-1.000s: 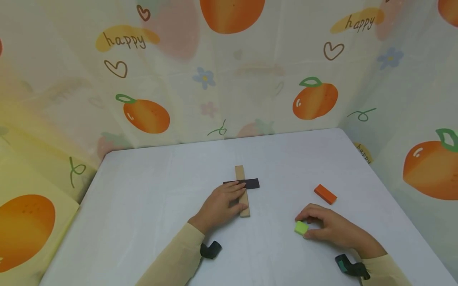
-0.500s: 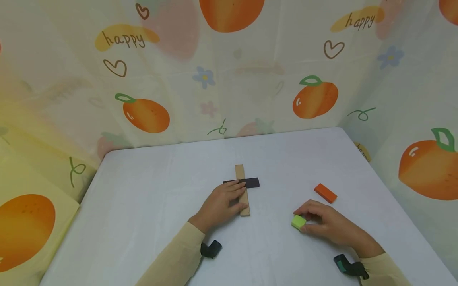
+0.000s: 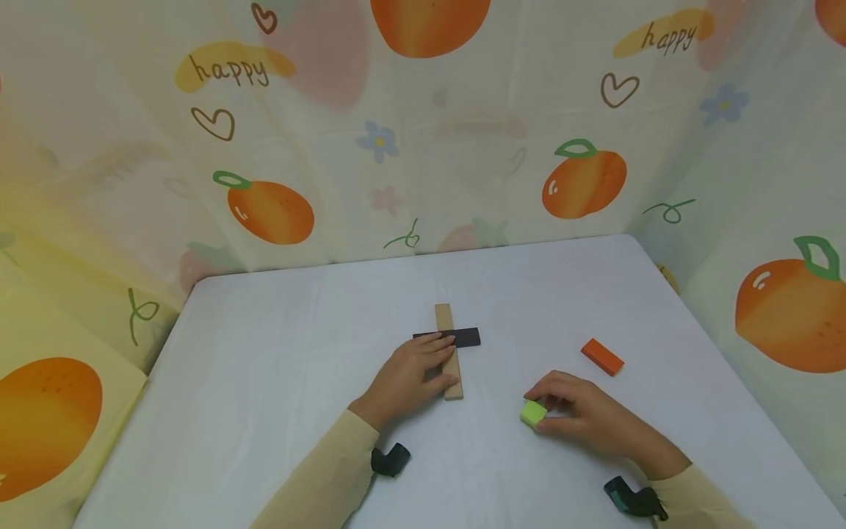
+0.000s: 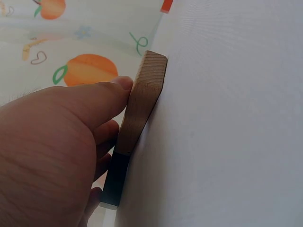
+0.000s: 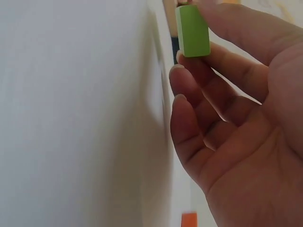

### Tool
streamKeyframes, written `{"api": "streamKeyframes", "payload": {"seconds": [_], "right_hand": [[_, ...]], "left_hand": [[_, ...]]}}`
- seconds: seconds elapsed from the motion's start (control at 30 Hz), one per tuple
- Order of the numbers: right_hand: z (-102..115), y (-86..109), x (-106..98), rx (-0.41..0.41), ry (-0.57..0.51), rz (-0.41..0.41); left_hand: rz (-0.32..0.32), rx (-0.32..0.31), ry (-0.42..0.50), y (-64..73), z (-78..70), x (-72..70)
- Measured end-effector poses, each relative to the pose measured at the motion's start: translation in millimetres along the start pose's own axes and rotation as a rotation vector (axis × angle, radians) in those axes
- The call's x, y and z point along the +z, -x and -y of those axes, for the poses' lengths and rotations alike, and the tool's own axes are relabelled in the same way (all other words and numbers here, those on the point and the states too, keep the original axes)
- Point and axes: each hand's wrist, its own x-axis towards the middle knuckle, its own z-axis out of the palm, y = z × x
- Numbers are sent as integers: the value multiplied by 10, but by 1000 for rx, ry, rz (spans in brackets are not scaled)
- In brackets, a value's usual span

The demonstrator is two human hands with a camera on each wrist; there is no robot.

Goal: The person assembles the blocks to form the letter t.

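My left hand (image 3: 403,378) rests on a cross shape of wooden blocks on the white table. A black block (image 3: 467,337) runs crosswise, with plain wood (image 3: 443,317) beyond it and a plain wooden block (image 4: 147,90) on the near side. The thumb touches the near block's side, while the other fingers lie extended over the black one and hide part of it. To the right, my right hand (image 3: 588,413) pinches a small lime green block (image 3: 532,414) between thumb and fingertips. In the right wrist view the green block (image 5: 194,32) is held beside the white tabletop.
An orange block (image 3: 602,357) lies on the white table (image 3: 277,353), beyond the right hand. A fabric backdrop (image 3: 463,169) printed with oranges and hearts hangs behind the table. Black camera mounts (image 3: 391,460) sit at both wrists.
My right hand has moved left with the green block, towards the cross of blocks. The left hand has stayed in place on the wood.
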Motion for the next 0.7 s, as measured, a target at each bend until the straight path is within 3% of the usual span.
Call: {"api": "streamKeyframes", "payload": {"seconds": [0.3, 0.7], "right_hand": [[133, -260, 169, 59, 10, 85], [219, -592, 402, 72, 23, 155]], "left_hand": [[5, -8, 4, 0, -3, 0], [14, -15, -13, -8, 21, 13]]}}
